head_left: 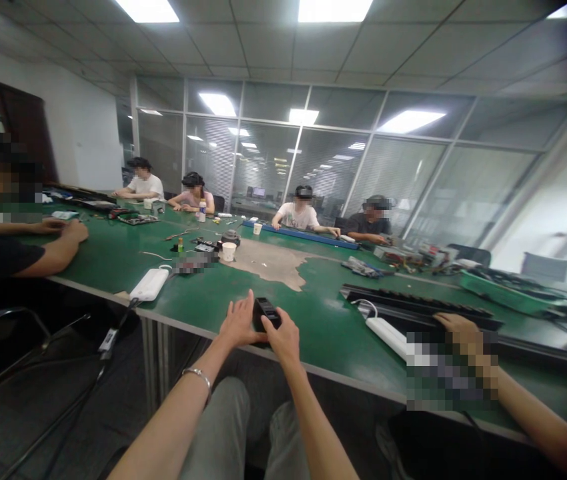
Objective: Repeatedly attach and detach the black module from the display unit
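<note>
A small black box-shaped object with a dark, shiny top sits at the table's near edge, between my two hands. My left hand is against its left side, fingers pointing up along it and thumb low in front. On the other side, my right hand grips the right edge, with the thumb toward me. Both palms partly cover the box, so its lower part is hidden. Under it lies the green tabletop. A bracelet circles my left wrist.
A white power bank with a cable lies left, another white unit right. Paper cup, a bare tan patch, black rails and a green basket lie beyond. Co-workers sit around; one's hand reaches in at right.
</note>
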### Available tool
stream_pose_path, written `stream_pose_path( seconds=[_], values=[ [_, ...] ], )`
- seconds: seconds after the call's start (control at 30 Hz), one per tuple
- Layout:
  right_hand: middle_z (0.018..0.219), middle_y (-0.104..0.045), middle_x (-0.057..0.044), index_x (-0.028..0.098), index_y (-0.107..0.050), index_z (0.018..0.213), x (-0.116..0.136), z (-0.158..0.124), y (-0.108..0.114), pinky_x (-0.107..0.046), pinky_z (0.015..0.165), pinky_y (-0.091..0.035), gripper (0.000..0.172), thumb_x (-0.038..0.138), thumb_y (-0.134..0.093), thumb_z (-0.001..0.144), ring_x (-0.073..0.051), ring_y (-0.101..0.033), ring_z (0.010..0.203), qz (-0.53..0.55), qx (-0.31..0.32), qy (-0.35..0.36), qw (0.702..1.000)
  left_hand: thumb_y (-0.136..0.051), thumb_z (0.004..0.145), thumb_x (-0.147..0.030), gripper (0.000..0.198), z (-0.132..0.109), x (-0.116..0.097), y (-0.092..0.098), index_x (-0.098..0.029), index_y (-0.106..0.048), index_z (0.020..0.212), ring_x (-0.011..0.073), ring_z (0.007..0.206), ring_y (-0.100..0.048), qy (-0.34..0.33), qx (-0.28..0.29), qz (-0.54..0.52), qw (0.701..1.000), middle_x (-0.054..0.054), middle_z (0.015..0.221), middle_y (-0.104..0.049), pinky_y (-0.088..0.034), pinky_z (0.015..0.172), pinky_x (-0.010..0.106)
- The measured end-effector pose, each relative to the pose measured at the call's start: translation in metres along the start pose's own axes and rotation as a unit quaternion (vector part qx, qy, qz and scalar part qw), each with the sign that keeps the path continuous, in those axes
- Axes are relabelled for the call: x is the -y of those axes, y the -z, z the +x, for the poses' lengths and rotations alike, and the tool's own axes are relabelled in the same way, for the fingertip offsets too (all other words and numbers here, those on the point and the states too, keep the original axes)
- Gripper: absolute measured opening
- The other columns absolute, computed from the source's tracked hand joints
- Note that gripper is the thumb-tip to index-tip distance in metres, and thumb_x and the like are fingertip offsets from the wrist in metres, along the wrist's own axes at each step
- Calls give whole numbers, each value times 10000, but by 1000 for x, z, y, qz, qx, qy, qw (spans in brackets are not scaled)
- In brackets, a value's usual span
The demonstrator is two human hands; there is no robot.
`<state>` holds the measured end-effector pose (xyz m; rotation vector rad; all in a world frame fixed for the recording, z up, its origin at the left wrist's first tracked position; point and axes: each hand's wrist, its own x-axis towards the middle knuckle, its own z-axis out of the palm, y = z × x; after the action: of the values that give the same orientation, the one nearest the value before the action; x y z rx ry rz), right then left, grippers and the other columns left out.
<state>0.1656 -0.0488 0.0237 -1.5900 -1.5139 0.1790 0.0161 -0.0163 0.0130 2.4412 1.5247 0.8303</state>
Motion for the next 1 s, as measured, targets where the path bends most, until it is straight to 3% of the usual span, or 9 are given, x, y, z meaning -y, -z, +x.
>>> stream_pose_path(
  seconds=[0.17, 0.37, 0.6, 0.87, 1.0],
  values=[
    [1094, -686, -119, 144, -628, 1190, 1, 12, 13, -348, 874, -477, 576, 539, -581, 774, -249, -646, 983, 88, -49, -44, 994, -595, 610, -771, 1312, 2, 1, 0, -103, 97, 1502, 357, 1400, -231, 7, 12, 5, 1000, 201, 1520, -272, -126, 1143, 537],
    [1110, -677, -134, 141, -611, 1214, -30, 18, 29, -367, 885, -462, 623, 575, -567, 768, -267, -635, 1000, 74, -108, -81, 988, -576, 596, -807, 1311, 3, 2, -2, -101, 49, 1508, 366, 1407, -215, 10, 19, 18, 1000, 196, 1545, -224, -113, 1147, 526],
    [1185, -643, -158, 115, -579, 1253, -63, 12, 26, -392, 944, -436, 623, 527, -533, 788, -288, -608, 1082, -8, -88, -48, 995, -541, 621, -824, 1274, 3, 3, -3, -118, 32, 1514, 362, 1385, -252, -4, 17, 18, 1000, 170, 1523, -298, -124, 1144, 531],
    [1320, -530, -225, 7, -468, 1340, -76, 5, 16, -419, 1032, -360, 757, 488, -567, 764, -328, -495, 1213, -79, -119, 44, 989, -524, 628, -825, 1259, 3, 2, -3, -108, 11, 1514, 359, 1392, -242, 4, 22, 27, 999, 173, 1532, -277, -117, 1148, 522],
    [1265, -566, -227, 15, -462, 1347, -75, 1, 16, -411, 980, -392, 707, 462, -531, 804, -322, -530, 1154, -102, -105, 27, 989, -520, 630, -825, 1261, 2, 1, -3, -104, 21, 1513, 360, 1393, -242, 5, 22, 33, 999, 181, 1529, -279, -119, 1147, 522]
  ],
)
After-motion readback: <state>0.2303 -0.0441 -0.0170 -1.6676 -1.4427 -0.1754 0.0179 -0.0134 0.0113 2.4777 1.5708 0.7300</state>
